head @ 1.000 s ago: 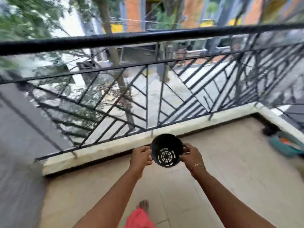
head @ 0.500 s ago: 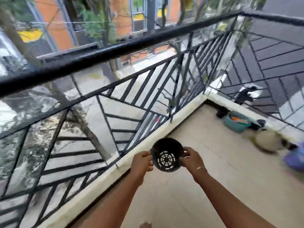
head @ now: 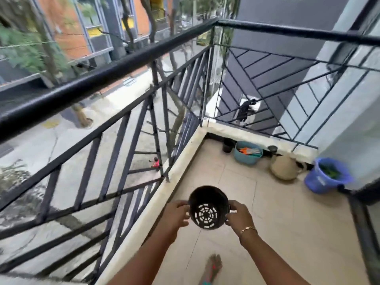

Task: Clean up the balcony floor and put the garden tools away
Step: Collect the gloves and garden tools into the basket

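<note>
An empty black plastic plant pot (head: 208, 206) with a slotted bottom is held in front of me over the balcony floor (head: 287, 223). My left hand (head: 176, 213) grips its left rim and my right hand (head: 239, 215) grips its right rim. At the far corner stands a teal tub (head: 247, 152) holding garden tools with orange and green handles.
A black metal railing (head: 123, 64) on a low pale curb (head: 164, 194) runs along the left and far sides. By the far curb stand a small black pot (head: 228, 145), a beige sack (head: 284, 167) and a blue bucket (head: 327, 174) with greenery. A broom head (head: 212, 268) lies near my feet.
My view has swung to the right, bringing the far corner with the tub, sack and blue bucket into sight. Both hands keep hold of the black pot.
</note>
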